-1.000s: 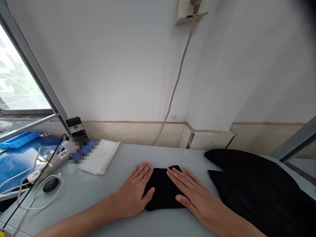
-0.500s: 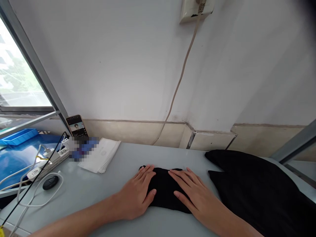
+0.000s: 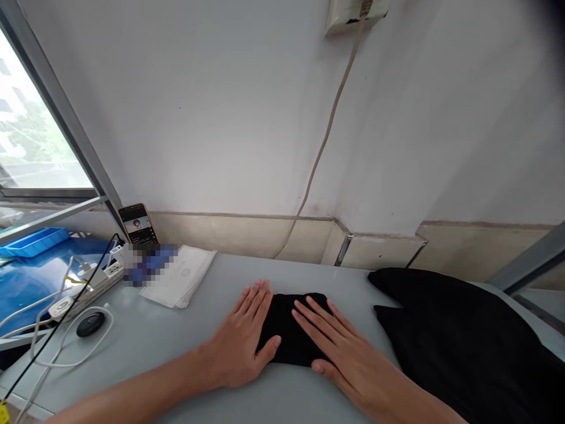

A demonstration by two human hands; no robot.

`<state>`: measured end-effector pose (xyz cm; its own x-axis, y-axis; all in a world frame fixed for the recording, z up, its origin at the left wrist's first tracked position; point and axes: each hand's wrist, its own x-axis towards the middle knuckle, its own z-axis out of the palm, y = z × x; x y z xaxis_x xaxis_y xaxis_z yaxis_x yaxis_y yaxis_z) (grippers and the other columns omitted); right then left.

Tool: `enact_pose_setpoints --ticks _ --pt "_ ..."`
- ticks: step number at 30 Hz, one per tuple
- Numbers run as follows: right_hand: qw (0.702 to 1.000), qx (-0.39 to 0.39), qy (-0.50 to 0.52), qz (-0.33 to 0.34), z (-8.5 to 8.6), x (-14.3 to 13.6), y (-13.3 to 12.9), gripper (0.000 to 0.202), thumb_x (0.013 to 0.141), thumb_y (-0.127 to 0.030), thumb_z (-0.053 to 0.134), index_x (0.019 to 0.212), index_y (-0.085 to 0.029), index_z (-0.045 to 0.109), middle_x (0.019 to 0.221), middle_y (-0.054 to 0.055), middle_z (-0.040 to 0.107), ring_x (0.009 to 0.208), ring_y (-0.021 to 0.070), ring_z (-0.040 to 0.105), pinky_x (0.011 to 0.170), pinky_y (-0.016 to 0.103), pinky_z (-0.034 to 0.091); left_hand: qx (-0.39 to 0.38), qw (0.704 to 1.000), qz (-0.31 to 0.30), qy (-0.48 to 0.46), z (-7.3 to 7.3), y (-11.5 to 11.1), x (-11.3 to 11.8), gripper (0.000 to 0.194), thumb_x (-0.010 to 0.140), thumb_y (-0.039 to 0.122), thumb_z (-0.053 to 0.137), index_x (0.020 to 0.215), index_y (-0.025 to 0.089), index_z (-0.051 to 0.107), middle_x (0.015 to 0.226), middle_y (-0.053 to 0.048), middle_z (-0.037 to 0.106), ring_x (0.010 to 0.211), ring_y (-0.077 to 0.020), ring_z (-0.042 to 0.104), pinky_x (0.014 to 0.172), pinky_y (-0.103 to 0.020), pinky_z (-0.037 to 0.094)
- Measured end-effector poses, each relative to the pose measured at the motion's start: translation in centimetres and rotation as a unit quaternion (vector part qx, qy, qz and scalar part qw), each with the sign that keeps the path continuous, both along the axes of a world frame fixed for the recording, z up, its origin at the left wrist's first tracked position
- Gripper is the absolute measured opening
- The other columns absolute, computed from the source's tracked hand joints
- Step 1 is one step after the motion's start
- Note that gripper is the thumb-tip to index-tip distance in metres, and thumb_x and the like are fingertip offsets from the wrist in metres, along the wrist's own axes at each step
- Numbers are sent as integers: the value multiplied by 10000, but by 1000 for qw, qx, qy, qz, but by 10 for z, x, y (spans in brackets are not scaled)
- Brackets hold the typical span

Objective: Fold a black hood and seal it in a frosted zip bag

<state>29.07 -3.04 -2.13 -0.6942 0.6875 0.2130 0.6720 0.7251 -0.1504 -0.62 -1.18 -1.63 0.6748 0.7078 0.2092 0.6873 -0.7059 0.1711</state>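
A folded piece of black cloth [image 3: 286, 333] lies flat on the grey table [image 3: 194, 330] in front of me. My left hand [image 3: 245, 335] rests along its left edge, fingers stretched out and pointing away, the thumb over the cloth. My right hand [image 3: 338, 347] lies flat over the cloth's right side with its fingers extended toward the upper left. Neither hand grips anything. The hands cover both side edges, so the cloth's full outline is hidden.
More black fabric [image 3: 454, 330] spreads over the table's right side. At the left are a stack of white paper packets [image 3: 180, 277], a propped phone [image 3: 139, 225], a power strip [image 3: 103, 282] with cables and a black oval object [image 3: 90, 324]. A blue tray [image 3: 37, 240] sits farther left.
My left hand has slid slightly left and away, onto the cloth's left edge. My right hand has shifted a little to the left over the cloth. The cloth looks smoother.
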Motion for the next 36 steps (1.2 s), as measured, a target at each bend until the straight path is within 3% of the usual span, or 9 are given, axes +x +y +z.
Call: enact_pose_setpoints --ticks 5,10,13,17,21,26,28,33,36 --pt "996 -59 -19 -69 -3 4 2 737 1140 -498 375 1706 -373 -80 1771 7 234 1637 309 222 1313 705 191 -18 1000 11 -2 -8 3 -2 639 1179 360 265 1741 238 -16 1780 -83 166 1644 -251 209 1351 -492 257" --pt "990 -4 3 -139 -12 11 10 756 1128 -525 393 1719 -342 -40 1756 43 297 1628 344 257 1291 752 190 -3 999 38 -7 -6 12 -4 641 1169 373 307 1738 189 78 1779 -111 178 1657 -286 136 1347 -556 238" --pt "995 22 14 -94 -7 8 9 799 1120 -527 425 1725 -312 -51 1780 55 228 1644 322 208 1323 673 200 18 1000 -21 -12 4 11 -1 635 1160 292 315 1736 182 70 1788 -101 150 1664 -259 94 1363 -519 206" --pt "999 -24 -25 -6 2 2 3 812 1111 -559 434 1717 -347 -62 1787 20 190 1651 303 173 1331 628 223 -8 997 -78 21 10 7 2 607 1162 272 316 1734 199 128 1773 -83 223 1652 -231 186 1361 -483 223" --pt "996 -41 -19 -73 -3 7 4 760 1119 -553 410 1727 -327 14 1773 45 245 1635 312 240 1320 658 228 -29 999 -24 24 3 12 -3 586 1168 339 315 1728 228 187 1773 -55 222 1650 -248 199 1361 -512 202" --pt "988 24 23 -151 -13 15 12 707 1108 -558 428 1722 -265 236 1699 84 443 1588 342 376 1294 675 293 -34 996 78 -4 -4 23 -11 630 1170 466 292 1732 209 168 1778 -103 188 1653 -287 169 1351 -549 198" --pt "987 37 33 -153 -10 14 12 683 1115 -534 424 1718 -258 259 1703 88 439 1585 332 387 1300 653 299 -38 994 102 -17 0 24 -12 636 1172 475 277 1731 193 168 1785 -106 157 1660 -284 119 1353 -534 201" --pt "998 -27 15 -48 4 7 7 720 1111 -536 452 1730 -349 135 1770 18 286 1645 300 219 1335 585 254 -41 998 -43 2 13 20 -10 576 1188 373 236 1740 274 102 1787 -33 177 1665 -208 106 1372 -471 143" --pt "996 -60 -4 -62 4 7 5 700 1116 -554 421 1726 -362 137 1767 15 285 1637 303 242 1329 617 241 -55 997 -43 25 13 19 -11 576 1187 396 257 1737 292 121 1778 -19 214 1662 -240 140 1363 -525 154"
